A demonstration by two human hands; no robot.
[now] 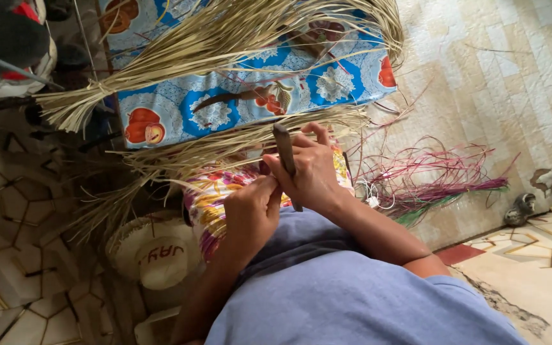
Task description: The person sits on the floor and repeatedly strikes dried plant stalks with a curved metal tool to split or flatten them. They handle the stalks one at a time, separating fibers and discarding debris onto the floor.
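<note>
Head view: my right hand (311, 169) grips a dark wooden tool (285, 158) upright, just below the patterned cloth (257, 89). My left hand (250, 214) pinches closed on pale straw strips (225, 150). A tied straw bundle (212, 41) overlies the cloth; dyed purple strands (436, 182) lie to its right.

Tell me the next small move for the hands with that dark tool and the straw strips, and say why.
Probably draw the dark tool along the strip pinched at the left hand. The right hand holds the tool upright against the pale straw strips lying across the lap, and both hands meet at one spot.
</note>
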